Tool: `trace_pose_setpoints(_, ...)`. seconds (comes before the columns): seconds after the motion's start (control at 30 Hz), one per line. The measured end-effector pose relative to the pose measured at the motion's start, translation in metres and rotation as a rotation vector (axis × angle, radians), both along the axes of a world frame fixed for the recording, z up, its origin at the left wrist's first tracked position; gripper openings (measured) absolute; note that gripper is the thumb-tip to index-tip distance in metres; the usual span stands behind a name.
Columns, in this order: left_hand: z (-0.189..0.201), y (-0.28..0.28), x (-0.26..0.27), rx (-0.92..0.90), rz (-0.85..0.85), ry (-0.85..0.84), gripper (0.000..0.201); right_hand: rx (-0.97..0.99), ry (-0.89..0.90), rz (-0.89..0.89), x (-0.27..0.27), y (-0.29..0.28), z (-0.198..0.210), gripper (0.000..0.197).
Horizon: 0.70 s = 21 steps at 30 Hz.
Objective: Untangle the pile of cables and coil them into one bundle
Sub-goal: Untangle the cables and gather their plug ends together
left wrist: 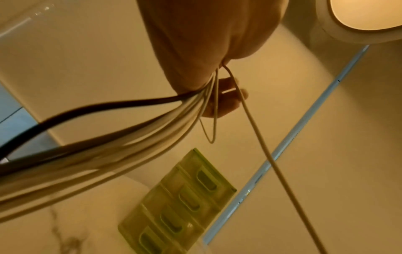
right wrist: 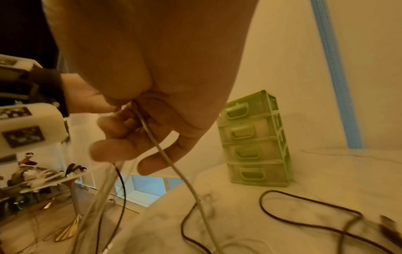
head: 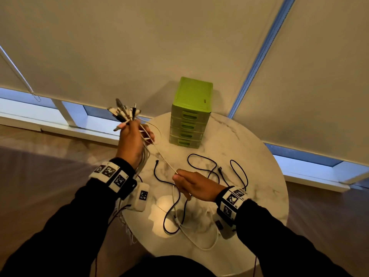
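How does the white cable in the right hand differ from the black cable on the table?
The white cable is pale and pinched in the right hand; the black cable is dark and untouched. The white cable runs taut up to the bunch in the left hand; the black cable lies slack in loose loops on the marble table. Both are thin and not yet coiled.

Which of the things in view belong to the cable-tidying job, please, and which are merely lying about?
Part of the job:
- bunch of white and black cables, gripped by the left hand
- thin white cable, pinched by the right hand
- loose black cables on the round marble table

Just lying about:
- green plastic drawer unit
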<state>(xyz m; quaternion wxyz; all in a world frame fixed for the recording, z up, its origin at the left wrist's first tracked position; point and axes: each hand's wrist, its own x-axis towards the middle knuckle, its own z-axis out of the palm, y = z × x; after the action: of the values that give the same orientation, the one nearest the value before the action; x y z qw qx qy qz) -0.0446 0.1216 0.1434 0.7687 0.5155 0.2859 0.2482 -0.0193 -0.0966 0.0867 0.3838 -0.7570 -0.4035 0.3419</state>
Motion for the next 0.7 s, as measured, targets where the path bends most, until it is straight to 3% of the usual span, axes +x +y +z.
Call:
trace_pose_setpoints(0.27, 0.01, 0.026, -0.003, -0.004, 0.044, -0.158, 0.036, -0.201, -0.236, -0.143, 0.04, -0.057, -0.043, 0.035)
trace_pose_setpoints(0.37, 0.004, 0.005, -0.007, 0.139, -0.057, -0.131, 0.038, -0.136, -0.331, -0.31, 0.054, -0.051, -0.024, 0.031)
trace_pose_setpoints(0.47, -0.004, -0.017, -0.012, 0.187, -0.212, -0.132, 0.036, -0.002, -0.299, -0.393, 0.06, -0.031, 0.009, 0.032)
trace_pose_setpoints(0.53, -0.006, -0.029, -0.016, 0.178, -0.289, -0.141, 0.036, 0.073, -0.28, -0.402, 0.06, -0.017, 0.03, 0.033)
trace_pose_setpoints(0.7, -0.004, -0.045, -0.026, 0.191, -0.398, -0.081, 0.032, 0.144, -0.433, -0.361, 0.052, 0.014, 0.066, 0.033)
